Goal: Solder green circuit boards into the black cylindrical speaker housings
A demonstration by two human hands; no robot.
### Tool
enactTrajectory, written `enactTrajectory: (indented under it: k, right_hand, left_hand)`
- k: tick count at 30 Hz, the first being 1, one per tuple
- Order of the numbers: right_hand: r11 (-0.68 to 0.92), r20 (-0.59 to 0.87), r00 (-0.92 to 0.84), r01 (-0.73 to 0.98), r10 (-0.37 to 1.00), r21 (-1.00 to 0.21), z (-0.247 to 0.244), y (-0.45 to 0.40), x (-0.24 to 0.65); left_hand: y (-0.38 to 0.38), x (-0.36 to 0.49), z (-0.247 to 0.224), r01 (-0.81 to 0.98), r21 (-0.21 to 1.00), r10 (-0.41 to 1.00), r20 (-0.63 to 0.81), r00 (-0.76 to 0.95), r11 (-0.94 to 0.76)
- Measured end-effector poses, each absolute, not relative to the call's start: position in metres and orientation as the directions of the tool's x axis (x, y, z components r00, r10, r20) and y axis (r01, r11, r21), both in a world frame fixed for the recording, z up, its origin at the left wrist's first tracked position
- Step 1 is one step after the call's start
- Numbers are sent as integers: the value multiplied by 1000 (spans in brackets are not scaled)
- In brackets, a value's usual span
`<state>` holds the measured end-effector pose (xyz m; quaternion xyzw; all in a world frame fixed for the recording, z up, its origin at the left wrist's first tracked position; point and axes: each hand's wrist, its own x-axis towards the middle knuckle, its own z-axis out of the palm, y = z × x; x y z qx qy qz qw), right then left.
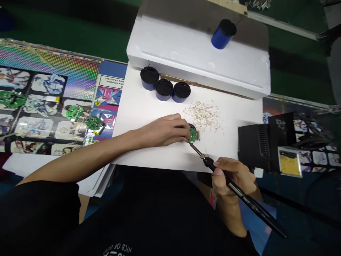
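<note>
A round green circuit board point(192, 134) lies on the white work surface point(149, 156). My left hand point(172, 131) is closed on the board's left side, its fingertips partly hidden. In my right hand point(234, 174) is a black soldering iron point(243, 197), held like a pen; its metal tip touches or nearly touches the board's lower edge. Dark wires and a small grey part sit at the board's right side. Beyond it are many small pale bits point(205, 115) scattered on the surface.
Three blue cylinders with black tops point(164, 89) stand behind my left hand. Another blue cylinder point(221, 37) is on the white foam block point(186, 53). Several green boards point(74, 112) lie at the left. A black box point(253, 145) and a yellow sponge tray point(290, 163) are at the right.
</note>
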<state>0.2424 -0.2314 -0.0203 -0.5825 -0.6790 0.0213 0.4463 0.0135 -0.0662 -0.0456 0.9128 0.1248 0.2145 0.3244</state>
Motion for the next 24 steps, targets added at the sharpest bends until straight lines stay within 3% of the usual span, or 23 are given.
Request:
enactTrajectory:
  k: [11, 18, 21, 24]
  right_hand:
    - [237, 504, 122, 773, 855, -589, -15, -236, 243]
    - [316, 597, 134, 745, 791, -587, -26, -231, 245]
    - [358, 645, 215, 684, 733, -635, -36, -232, 248]
    - [291, 628, 394, 640, 671, -711, -43, -230, 252]
  left_hand:
    - [-66, 13, -47, 86, 646, 368, 315, 875, -759]
    - [-66, 14, -47, 102, 636, 366, 299, 881, -765]
    - [-67, 14, -47, 101, 626, 363, 306, 880, -773]
    - [-66, 13, -48, 99, 621, 363, 315, 877, -778]
